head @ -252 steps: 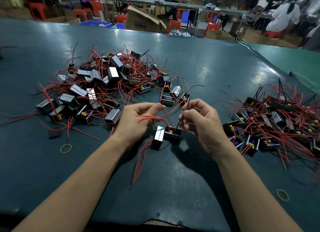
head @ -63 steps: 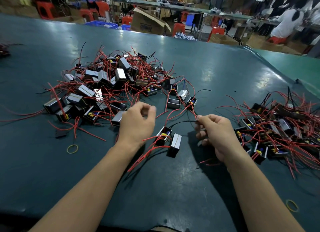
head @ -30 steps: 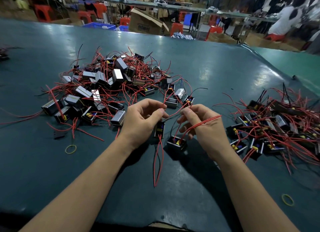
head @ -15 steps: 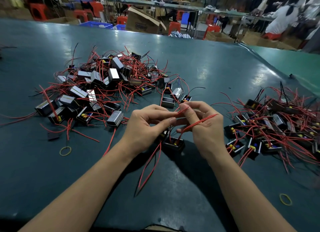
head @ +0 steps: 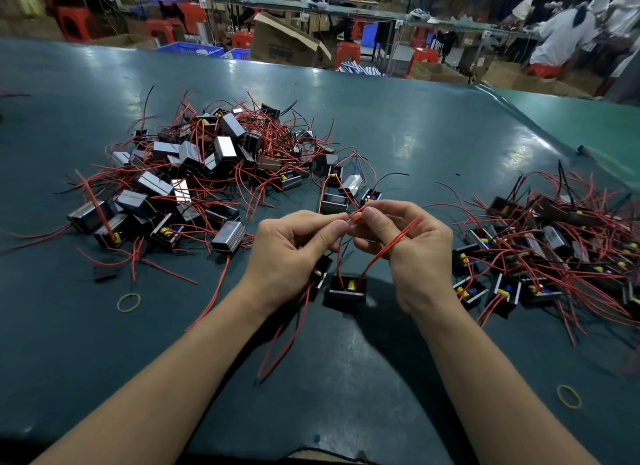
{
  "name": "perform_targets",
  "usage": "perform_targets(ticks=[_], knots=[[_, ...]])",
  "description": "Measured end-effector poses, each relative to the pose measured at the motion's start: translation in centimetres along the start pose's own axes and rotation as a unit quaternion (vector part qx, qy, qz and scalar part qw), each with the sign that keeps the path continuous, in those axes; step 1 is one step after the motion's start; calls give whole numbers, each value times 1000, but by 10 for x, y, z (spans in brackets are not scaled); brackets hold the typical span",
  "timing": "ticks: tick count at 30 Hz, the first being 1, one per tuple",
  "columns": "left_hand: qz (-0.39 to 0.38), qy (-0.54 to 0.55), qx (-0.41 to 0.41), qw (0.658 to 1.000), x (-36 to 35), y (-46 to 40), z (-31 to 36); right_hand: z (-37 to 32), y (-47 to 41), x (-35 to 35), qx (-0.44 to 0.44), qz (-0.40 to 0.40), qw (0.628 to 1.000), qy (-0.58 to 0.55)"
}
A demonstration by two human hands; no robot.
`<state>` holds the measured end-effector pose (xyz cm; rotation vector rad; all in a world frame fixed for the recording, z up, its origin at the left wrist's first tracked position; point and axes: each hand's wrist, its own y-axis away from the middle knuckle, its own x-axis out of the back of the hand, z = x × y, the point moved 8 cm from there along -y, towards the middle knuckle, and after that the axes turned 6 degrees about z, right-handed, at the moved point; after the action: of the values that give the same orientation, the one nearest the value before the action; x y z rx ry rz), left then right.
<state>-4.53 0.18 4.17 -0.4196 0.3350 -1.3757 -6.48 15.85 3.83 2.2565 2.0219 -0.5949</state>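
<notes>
Worktop (head: 433, 125) sheeting, green and glossy, carried two heaps of small black modules with red wires: a large heap (head: 207, 173) at the far left and a second heap (head: 554, 249) along the right edge. Between the heaps, nearer the person, both hands worked close together.

The left hand (head: 287, 256) and the right hand (head: 419, 253) met fingertip to fingertip. Each was clamped in a pinch on the red leads (head: 351, 218) that rose from two modules below. The open module (head: 346, 288) sat under the gap between the hands, its yellow part showing. Whether it rested on the worktop or hung just above it could not be told. The other module (head: 320, 274) stood tilted just beside it on the left, half hidden under the left palm. One looped lead (head: 394, 242) crossed the right hand, and spare leads (head: 280, 346) trailed toward the near edge. A rubber band (head: 129, 302) lay near the large heap, and a second band (head: 568, 396) lay at the near right.

The step in hand looked like joining the pair, with their lead ends brought together at the fingertips. The next move would probably call for rolling those ends between thumb and finger under a firm pinch. It would also mean holding the loop taut so neither module swung or pulled the wires free.
</notes>
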Motion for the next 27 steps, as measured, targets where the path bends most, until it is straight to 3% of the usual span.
perform_targets(ticks=[10,16,22,24,27], knots=[[25,24,18,999,1,0,-2,1,5,-8,3,-42,999,29],[52,12,38,998,7,-1,-5,-12,7,1,109,-11,977,184],[48,-6,46,998,7,-1,-4,-14,8,-1,127,-13,973,191],[47,-9,44,998,7,-1,-3,-17,9,-1,164,-13,963,212],[46,-22,31,998,8,0,-1,-32,17,-7,294,-18,910,291]])
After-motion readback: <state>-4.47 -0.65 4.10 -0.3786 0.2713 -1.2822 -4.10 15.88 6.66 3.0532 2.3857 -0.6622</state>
